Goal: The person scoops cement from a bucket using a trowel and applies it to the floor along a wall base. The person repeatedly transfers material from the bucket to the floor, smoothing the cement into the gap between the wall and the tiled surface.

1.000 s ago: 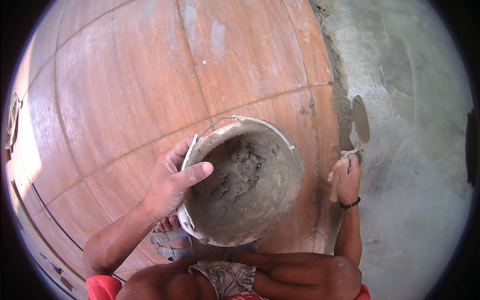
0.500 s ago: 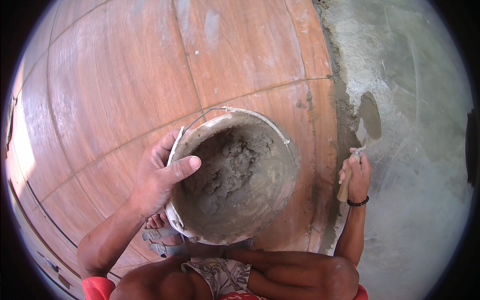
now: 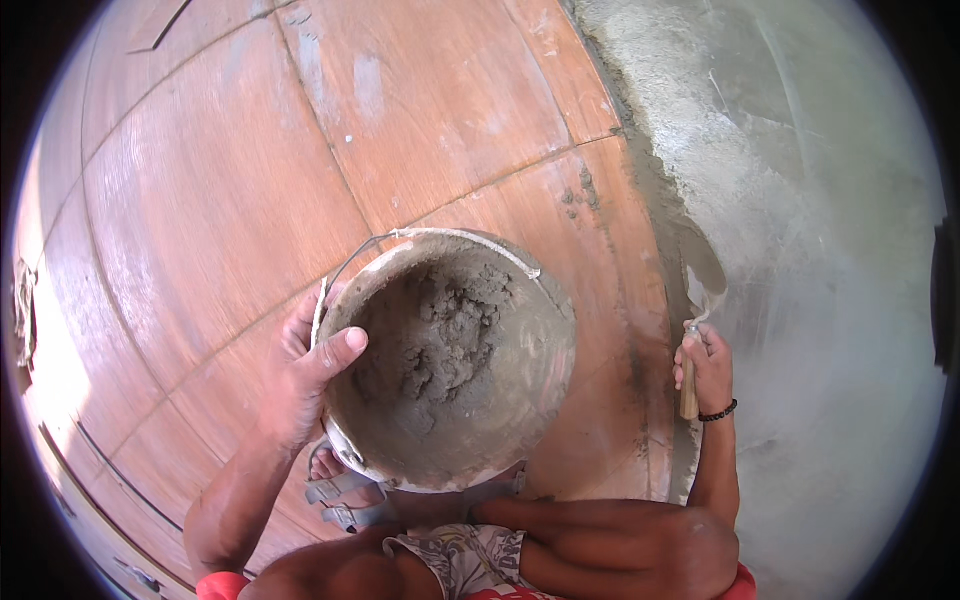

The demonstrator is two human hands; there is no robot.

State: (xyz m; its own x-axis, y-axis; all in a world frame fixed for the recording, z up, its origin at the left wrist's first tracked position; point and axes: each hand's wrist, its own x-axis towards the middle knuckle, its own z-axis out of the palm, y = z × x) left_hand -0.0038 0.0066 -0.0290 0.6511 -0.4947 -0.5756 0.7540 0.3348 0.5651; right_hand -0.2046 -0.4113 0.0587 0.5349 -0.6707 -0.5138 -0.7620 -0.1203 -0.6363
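Wooden-handled trowel (image 3: 708,272), wrapped in the right hand (image 3: 712,368), lay over the mortar seam (image 3: 640,150), long axis fore-and-aft, blade pointing away from the wearer. Mortar bucket (image 3: 545,345) sat between the hands, left hand (image 3: 297,385) pinching its rim; wood-look tiles (image 3: 215,170) met grey concrete (image 3: 830,320) rightward

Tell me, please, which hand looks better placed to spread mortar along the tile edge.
Probably the right hand: it grips the trowel by the mortar strip beside the tiles, whereas the left hand is occupied holding the bucket at its side.
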